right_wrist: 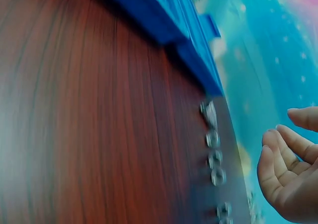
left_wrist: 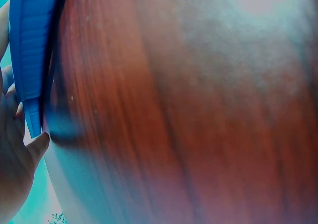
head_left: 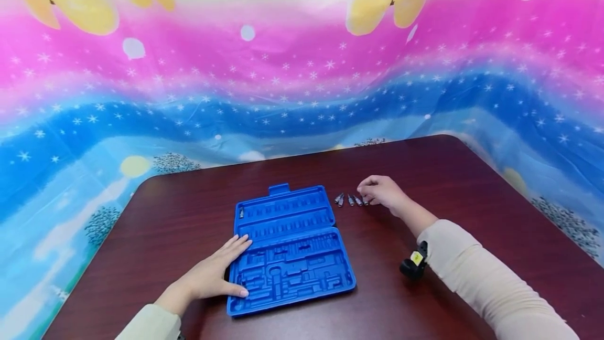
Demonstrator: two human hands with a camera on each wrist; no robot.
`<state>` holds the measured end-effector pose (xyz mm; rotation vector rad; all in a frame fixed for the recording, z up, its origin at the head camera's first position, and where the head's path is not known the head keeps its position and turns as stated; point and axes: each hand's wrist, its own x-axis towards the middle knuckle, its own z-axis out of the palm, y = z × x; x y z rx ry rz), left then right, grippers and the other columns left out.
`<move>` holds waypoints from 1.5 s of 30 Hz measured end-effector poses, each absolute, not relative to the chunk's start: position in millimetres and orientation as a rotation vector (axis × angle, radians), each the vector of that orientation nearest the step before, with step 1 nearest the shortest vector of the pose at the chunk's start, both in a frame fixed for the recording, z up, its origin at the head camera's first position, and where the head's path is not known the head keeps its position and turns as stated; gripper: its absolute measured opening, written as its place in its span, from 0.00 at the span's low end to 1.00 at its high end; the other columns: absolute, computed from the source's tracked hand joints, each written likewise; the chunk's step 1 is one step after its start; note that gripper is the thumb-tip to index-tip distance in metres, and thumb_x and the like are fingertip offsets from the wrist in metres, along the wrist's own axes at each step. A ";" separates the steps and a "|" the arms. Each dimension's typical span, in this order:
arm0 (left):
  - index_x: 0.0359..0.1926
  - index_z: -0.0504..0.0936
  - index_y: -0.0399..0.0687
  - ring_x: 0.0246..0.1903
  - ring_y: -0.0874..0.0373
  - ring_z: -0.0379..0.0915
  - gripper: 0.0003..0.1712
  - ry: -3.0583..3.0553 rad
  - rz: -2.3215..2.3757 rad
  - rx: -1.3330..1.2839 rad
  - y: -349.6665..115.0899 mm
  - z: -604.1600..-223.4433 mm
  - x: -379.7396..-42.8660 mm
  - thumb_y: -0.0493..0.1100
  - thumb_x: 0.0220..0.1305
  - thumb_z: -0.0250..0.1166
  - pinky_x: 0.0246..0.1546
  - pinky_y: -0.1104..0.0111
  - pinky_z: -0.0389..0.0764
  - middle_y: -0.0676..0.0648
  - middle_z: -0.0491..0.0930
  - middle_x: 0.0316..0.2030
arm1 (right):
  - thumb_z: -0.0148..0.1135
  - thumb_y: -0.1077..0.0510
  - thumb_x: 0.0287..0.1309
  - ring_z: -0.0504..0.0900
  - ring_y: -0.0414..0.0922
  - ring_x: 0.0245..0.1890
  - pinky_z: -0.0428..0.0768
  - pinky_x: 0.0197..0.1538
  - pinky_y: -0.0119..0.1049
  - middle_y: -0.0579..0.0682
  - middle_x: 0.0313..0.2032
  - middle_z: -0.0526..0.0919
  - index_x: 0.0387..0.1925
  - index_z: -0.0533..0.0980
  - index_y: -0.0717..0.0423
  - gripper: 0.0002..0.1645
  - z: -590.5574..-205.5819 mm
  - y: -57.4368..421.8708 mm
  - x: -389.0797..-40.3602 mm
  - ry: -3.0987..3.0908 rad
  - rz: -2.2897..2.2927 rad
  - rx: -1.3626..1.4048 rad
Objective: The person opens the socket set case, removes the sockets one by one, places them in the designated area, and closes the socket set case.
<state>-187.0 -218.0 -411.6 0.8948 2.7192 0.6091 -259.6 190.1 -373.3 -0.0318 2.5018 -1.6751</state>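
Observation:
A blue plastic tool case [head_left: 292, 305] lies unfolded flat on the table, with moulded slots inside. My left hand [head_left: 212, 275] rests on its left edge, fingers stretched and thumb apart over the lower half. One small dark metal piece [head_left: 241, 213] sits in the upper left slot. To the right of the case stand several small silver socket bits [head_left: 351, 201] in a row. My right hand [head_left: 383, 192] hovers at the right end of that row. In the right wrist view its loosely bent fingers [right_wrist: 271, 169] and thumb are apart, with nothing visible between them.
The dark red-brown wooden table [head_left: 189, 209] has rounded far corners. Behind it hangs a colourful printed cloth [head_left: 302, 83]. A black wrist camera [head_left: 413, 268] hangs beneath the right sleeve. The case's latch tab [head_left: 279, 189] sticks out at its far edge.

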 end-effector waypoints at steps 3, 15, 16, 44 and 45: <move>0.65 0.52 0.51 0.63 0.51 0.35 0.56 2.724 0.594 0.891 -217.9 -412.0 -187.4 0.71 0.37 0.59 0.53 0.49 0.57 0.50 0.46 0.65 | 0.52 0.57 0.57 0.75 0.53 0.34 0.73 0.41 0.45 0.61 0.37 0.75 0.41 0.70 0.67 0.16 -372.2 171.4 -260.3 2.461 -1.689 -0.069; 0.65 0.52 0.52 0.63 0.52 0.34 0.56 2.718 0.599 0.852 -218.3 -411.1 -187.2 0.71 0.36 0.60 0.53 0.49 0.57 0.51 0.45 0.65 | 0.54 0.57 0.55 0.75 0.53 0.36 0.75 0.38 0.42 0.62 0.39 0.75 0.39 0.72 0.66 0.15 -368.1 99.5 -263.6 2.310 -1.709 -0.200; 0.65 0.52 0.52 0.63 0.52 0.34 0.56 2.720 0.600 0.852 -218.3 -411.0 -187.4 0.71 0.36 0.60 0.53 0.49 0.57 0.51 0.46 0.65 | 0.54 0.58 0.56 0.75 0.53 0.36 0.74 0.39 0.42 0.62 0.39 0.75 0.39 0.73 0.66 0.15 -367.7 94.6 -264.4 2.301 -1.706 -0.205; 0.64 0.53 0.51 0.63 0.52 0.34 0.57 2.728 0.621 0.855 -219.2 -413.8 -188.1 0.71 0.35 0.60 0.52 0.49 0.57 0.52 0.46 0.65 | 0.56 0.57 0.53 0.77 0.48 0.30 0.77 0.35 0.37 0.58 0.36 0.78 0.40 0.74 0.64 0.15 -383.7 -27.0 -302.8 2.067 -1.658 -0.133; 0.64 0.53 0.51 0.63 0.52 0.34 0.57 2.728 0.621 0.853 -219.6 -413.7 -187.8 0.71 0.36 0.60 0.52 0.49 0.58 0.52 0.46 0.65 | 0.56 0.57 0.54 0.77 0.48 0.30 0.77 0.34 0.37 0.57 0.36 0.78 0.40 0.74 0.64 0.15 -384.9 -31.1 -303.7 2.064 -1.657 -0.133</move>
